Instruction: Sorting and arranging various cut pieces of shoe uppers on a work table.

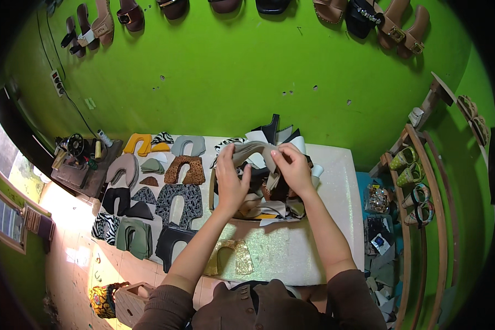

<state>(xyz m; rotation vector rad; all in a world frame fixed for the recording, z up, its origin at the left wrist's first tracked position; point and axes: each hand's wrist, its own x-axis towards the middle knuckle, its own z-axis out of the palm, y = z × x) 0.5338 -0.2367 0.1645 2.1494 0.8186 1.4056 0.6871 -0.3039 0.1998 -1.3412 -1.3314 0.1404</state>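
Note:
A stack of grey-beige U-shaped shoe-upper pieces (251,147) arches between my hands above a box. My left hand (232,184) supports its left end, fingers behind and thumb apart in front. With thumb and fingers together, my right hand (293,169) pinches the right side. Below, the box (242,221) is heaped with leather scraps (267,208) in brown, cream, black and white; my wrists and the held pieces hide part of it. Left of it lie sorted U-shaped pieces: leopard-print (185,171), black-and-grey patterned (178,204) and light grey (188,146).
The white table (335,220) carries more cut pieces, among them a gold glittery one (237,258) near its front edge. A sewing machine (74,147) stands at the left. Wooden racks (423,220) with shoes and plastic bins (377,198) line the right. Sandals (102,25) hang on the green wall.

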